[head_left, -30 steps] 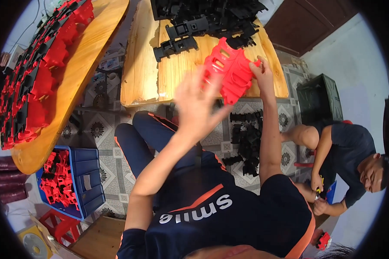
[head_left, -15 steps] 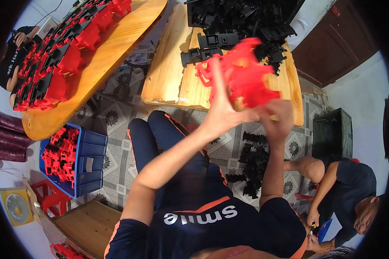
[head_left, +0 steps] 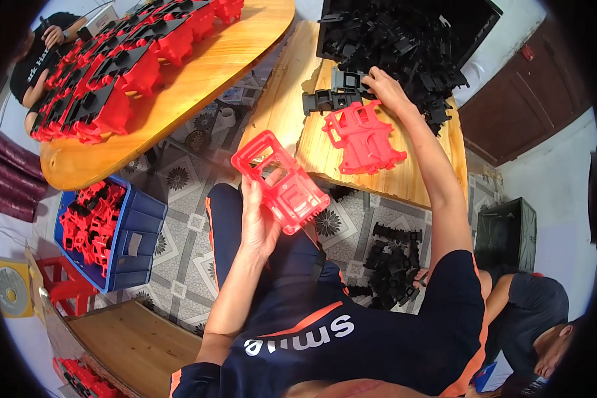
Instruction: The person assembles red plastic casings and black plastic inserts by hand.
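Observation:
My left hand (head_left: 257, 225) holds a red plastic frame (head_left: 295, 194) by its side, tilted, over my lap and off the table's near edge. It has a large opening at one end. My right hand (head_left: 386, 87) reaches across the table with its fingers closed on the end of a black plastic bracket (head_left: 347, 80). Another black bracket (head_left: 325, 101) lies just nearer than that one. Close below my right wrist, a red plastic housing (head_left: 368, 142) rests on the wooden table (head_left: 438, 174).
Black parts heap in a black tray (head_left: 474, 43) at the table's back. Red and black assemblies cover the left table (head_left: 179, 83). A blue crate (head_left: 136, 229) stands at left. Black parts (head_left: 391, 265) lie on the floor. Two people sit nearby, left and right.
Both hands were together on a blurred bunch of red parts over the table. Now one red part lies on the table, my left hand has drawn another back, and my right hand has reached forward.

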A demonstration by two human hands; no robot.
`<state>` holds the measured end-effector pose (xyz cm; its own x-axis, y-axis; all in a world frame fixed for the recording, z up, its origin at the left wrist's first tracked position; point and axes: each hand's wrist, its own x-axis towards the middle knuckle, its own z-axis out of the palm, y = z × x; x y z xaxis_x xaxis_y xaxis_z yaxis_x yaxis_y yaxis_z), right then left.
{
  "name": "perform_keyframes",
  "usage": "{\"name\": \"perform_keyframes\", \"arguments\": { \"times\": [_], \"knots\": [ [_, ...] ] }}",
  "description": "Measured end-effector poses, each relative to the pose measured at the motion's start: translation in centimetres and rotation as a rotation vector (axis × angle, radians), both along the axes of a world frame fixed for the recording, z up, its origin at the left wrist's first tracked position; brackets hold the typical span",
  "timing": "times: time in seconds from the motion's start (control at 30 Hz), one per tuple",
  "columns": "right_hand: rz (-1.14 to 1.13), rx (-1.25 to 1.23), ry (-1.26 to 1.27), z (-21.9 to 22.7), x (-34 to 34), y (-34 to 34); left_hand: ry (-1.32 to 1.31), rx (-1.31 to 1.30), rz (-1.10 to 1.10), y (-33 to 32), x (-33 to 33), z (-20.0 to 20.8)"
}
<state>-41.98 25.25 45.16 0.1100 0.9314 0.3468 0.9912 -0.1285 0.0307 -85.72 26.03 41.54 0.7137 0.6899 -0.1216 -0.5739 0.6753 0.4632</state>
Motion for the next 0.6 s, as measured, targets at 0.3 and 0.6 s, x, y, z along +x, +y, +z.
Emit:
{"name": "perform_keyframes", "arguments": {
  "times": [0.3,0.6],
  "knots": [
    [0.067,0.441,0.233,9.1,-12.5,-5.2,0.154,0.273,0.196,1.8,0.1,0.3],
    [0.370,0.211,0.470,5.7,-31.1,-8.3,0.167,0.319,0.226,2.0,-1.3,0.0]
  ]
}}
